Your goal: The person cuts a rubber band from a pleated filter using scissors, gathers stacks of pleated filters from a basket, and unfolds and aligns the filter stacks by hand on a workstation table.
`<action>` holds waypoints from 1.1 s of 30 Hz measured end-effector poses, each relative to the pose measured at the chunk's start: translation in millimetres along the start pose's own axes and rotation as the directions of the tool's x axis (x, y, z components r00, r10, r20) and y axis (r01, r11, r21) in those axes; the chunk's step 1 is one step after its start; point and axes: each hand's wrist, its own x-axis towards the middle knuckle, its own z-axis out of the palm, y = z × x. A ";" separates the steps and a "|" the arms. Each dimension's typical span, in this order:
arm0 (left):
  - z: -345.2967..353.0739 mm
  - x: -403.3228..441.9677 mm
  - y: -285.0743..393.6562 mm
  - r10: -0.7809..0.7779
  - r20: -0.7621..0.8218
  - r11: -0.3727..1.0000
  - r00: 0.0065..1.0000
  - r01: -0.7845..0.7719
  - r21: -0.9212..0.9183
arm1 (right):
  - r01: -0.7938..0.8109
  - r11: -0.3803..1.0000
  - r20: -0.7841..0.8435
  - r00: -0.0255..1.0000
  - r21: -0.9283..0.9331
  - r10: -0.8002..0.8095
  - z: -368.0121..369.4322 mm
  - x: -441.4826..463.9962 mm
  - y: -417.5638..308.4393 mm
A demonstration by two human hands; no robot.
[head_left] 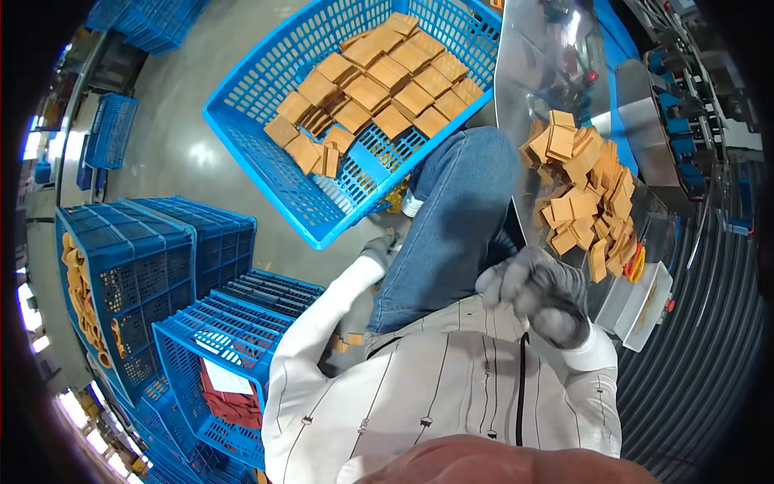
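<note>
My left hand point(385, 244), in a grey glove, is low beside my jeans-clad leg point(451, 210), near the lower edge of a blue crate point(318, 230). Its fingers are dark and partly hidden. My right hand point(538, 294), also gloved, is in front of my body, its bent fingers blurred by motion; whether it holds anything is unclear. Above it, a heap of tan flat pieces point(584, 189) lies on a metal tray point(516, 81). Inside the tilted crate, similar pieces point(387, 73) are stacked in rows.
Stacked blue crates point(129, 266) stand at the left, one with red material point(230, 399). Right of the heap are a white tray point(645, 310), a red-and-yellow item point(636, 263) and machinery point(677, 121). Loose tan pieces point(351, 340) lie on the floor.
</note>
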 end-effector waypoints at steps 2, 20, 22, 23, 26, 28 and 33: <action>-63.2 -46.7 84.1 0.328 -0.096 0.918 0.940 -0.293 0.266 | -0.115 0.986 -0.156 0.983 -0.123 0.096 -15.5 -18.5 7.2; -137.8 379.6 -32.4 -0.831 -0.326 0.507 0.450 0.373 -0.777 | -0.324 0.901 -0.839 0.368 0.289 0.401 -56.8 -16.8 30.5; -133.5 419.0 -56.1 -0.807 -0.275 0.520 0.522 0.409 -0.750 | -0.326 0.893 -0.849 0.327 0.311 0.415 -62.9 -16.1 28.4; -132.4 448.2 -83.3 -0.756 -0.258 0.617 0.602 0.523 -0.588 | -0.306 0.896 -0.858 0.306 0.321 0.412 -65.4 -13.2 26.8; -134.8 463.6 -71.4 -0.772 -0.231 0.535 0.593 0.409 -0.739 | -0.287 0.891 -0.867 0.261 0.351 0.425 -76.2 -14.6 27.6; -159.9 408.6 38.4 -0.882 -0.333 0.470 0.332 0.624 -0.624 | -0.299 0.883 -0.862 0.251 0.363 0.440 -80.3 -13.3 26.6; -160.7 392.0 22.8 -0.815 -0.347 0.499 0.464 0.256 -0.828 | -0.313 0.871 -0.836 0.288 0.379 0.467 -85.6 -2.6 18.3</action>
